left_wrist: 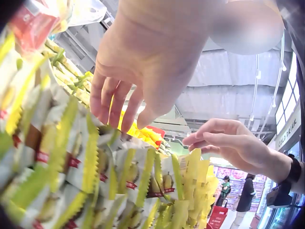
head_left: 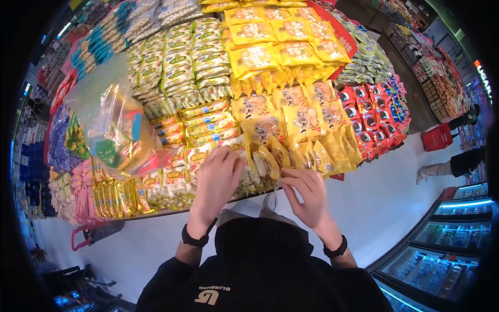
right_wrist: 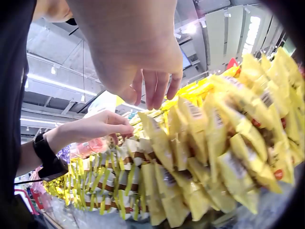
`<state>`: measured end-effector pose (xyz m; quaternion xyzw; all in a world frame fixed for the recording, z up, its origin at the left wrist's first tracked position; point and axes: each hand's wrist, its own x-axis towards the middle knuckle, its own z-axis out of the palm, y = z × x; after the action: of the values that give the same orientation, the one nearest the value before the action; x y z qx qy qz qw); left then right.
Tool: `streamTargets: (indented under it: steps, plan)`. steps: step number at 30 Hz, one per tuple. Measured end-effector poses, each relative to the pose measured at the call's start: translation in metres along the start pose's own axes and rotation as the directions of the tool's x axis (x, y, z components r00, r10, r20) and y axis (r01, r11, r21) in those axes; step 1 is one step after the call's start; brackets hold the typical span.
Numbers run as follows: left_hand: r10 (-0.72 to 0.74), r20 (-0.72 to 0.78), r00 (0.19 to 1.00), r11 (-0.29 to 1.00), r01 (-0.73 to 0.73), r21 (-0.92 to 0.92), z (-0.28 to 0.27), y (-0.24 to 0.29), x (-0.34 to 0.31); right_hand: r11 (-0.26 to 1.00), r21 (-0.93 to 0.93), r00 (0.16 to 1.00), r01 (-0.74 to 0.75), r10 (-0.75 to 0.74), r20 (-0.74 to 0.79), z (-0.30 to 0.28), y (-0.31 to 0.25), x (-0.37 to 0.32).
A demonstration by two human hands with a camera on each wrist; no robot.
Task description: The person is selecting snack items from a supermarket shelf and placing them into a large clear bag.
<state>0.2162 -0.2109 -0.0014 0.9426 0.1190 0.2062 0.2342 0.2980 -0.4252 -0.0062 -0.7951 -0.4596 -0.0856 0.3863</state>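
Observation:
My left hand [head_left: 217, 177] lies over white-and-yellow snack packets [head_left: 236, 143] at the front of the display, its fingers loosely bent downward. In the left wrist view, those fingertips are right at the tops of the packets [left_wrist: 131, 176], which carry a fruit picture. To its right, my right hand [head_left: 307, 196] is at the front row of yellow snack bags [head_left: 322, 156]. Its relaxed fingers hang close over the bags' top edges in the right wrist view, partly hidden behind the yellow bags [right_wrist: 219, 124]. No packet shows within either hand.
A clear plastic bag [head_left: 117, 125] with colourful packets sits on the display's left. Red packets [head_left: 371, 122] are stacked to the right. A dark basket [head_left: 106, 231] is below the left edge. Freezers [head_left: 436, 265] line the right, and a person carries a red basket [head_left: 437, 138].

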Motion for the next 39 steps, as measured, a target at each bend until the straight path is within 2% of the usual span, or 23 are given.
streamTargets:
  steps: [1, 5, 11, 14, 18, 19, 22, 25, 28, 29, 31, 36, 39]
  plan:
    - [0.011, -0.031, 0.999, 0.999, -0.012, -0.033, 0.007, 0.001, 0.002, 1.0, -0.008, 1.0, -0.024, 0.024, -0.012, -0.01, 0.006, -0.005]
    - [-0.086, -0.067, 0.994, 0.996, 0.088, 0.028, 0.018, 0.002, 0.007, 0.997, -0.012, 0.997, -0.077, 0.076, -0.033, -0.035, 0.023, -0.015]
    - [-0.009, -0.098, 0.995, 0.998, 0.015, 0.061, 0.021, -0.004, 0.006, 0.998, -0.05, 1.0, -0.025, 0.025, -0.009, -0.042, 0.035, 0.017]
    - [0.043, -0.085, 0.995, 0.998, -0.039, 0.048, 0.016, -0.006, 0.004, 0.996, -0.067, 0.983, 0.058, -0.046, 0.18, -0.052, 0.031, 0.055]
    - [0.079, -0.064, 0.995, 0.997, -0.077, 0.03, 0.012, -0.016, -0.001, 0.96, -0.188, 0.871, 0.206, -0.092, 0.482, -0.047, 0.041, 0.107]
    - [0.084, -0.051, 0.995, 0.996, -0.082, 0.025, 0.01, -0.018, -0.002, 0.964, -0.175, 0.846, 0.201, -0.081, 0.528, -0.043, 0.048, 0.121]
    - [0.126, -0.08, 0.989, 0.992, -0.124, 0.036, 0.014, -0.023, -0.009, 0.946, -0.246, 0.805, 0.21, -0.024, 0.593, -0.032, 0.06, 0.157]
    - [0.13, -0.055, 0.99, 0.991, -0.128, 0.048, 0.017, -0.021, -0.021, 0.916, -0.355, 0.737, 0.185, 0.11, 0.667, -0.023, 0.078, 0.175]
    - [0.158, -0.085, 0.984, 0.986, -0.153, 0.067, 0.017, -0.025, -0.017, 0.908, -0.351, 0.674, 0.23, 0.111, 0.73, -0.019, 0.1, 0.185]
    - [0.161, -0.085, 0.983, 0.986, -0.156, 0.062, 0.017, -0.025, -0.018, 0.92, -0.362, 0.601, 0.154, 0.204, 0.773, -0.019, 0.102, 0.192]
    - [0.17, -0.074, 0.983, 0.985, -0.167, 0.042, 0.016, -0.027, -0.022, 0.938, -0.33, 0.576, 0.108, 0.212, 0.79, -0.019, 0.111, 0.195]
    - [0.157, -0.063, 0.986, 0.987, -0.154, 0.046, 0.015, -0.025, -0.024, 0.942, -0.326, 0.565, 0.079, 0.227, 0.793, -0.019, 0.118, 0.203]
    - [0.151, -0.07, 0.986, 0.988, -0.149, 0.045, 0.016, -0.025, -0.022, 0.975, -0.218, 0.602, 0.052, 0.143, 0.786, -0.02, 0.127, 0.201]
